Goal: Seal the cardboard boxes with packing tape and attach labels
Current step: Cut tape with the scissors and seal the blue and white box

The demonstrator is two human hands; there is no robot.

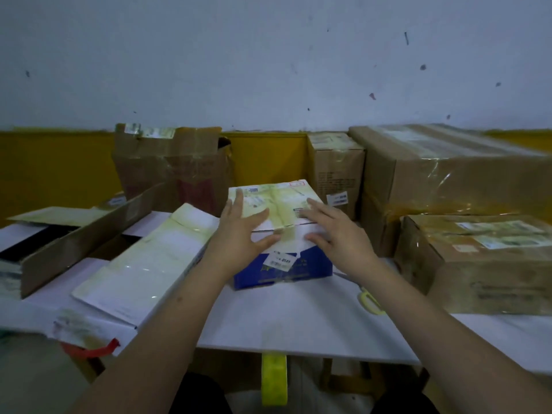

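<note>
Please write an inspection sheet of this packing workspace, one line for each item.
Surface: white table, bare in front of the box.
Job's things: small white-and-blue cardboard box, taped along its top seam, barcode label on its front; yellow tape roll hanging at the table's near edge.
Clutter: open white flat carton at left; brown taped cartons at right; yellow-handled scissors.
Grippers: left hand and right hand open, fingers spread against the box's top edge.
Cables: nothing seen.
Surroundings: grey wall with yellow lower band.
</note>
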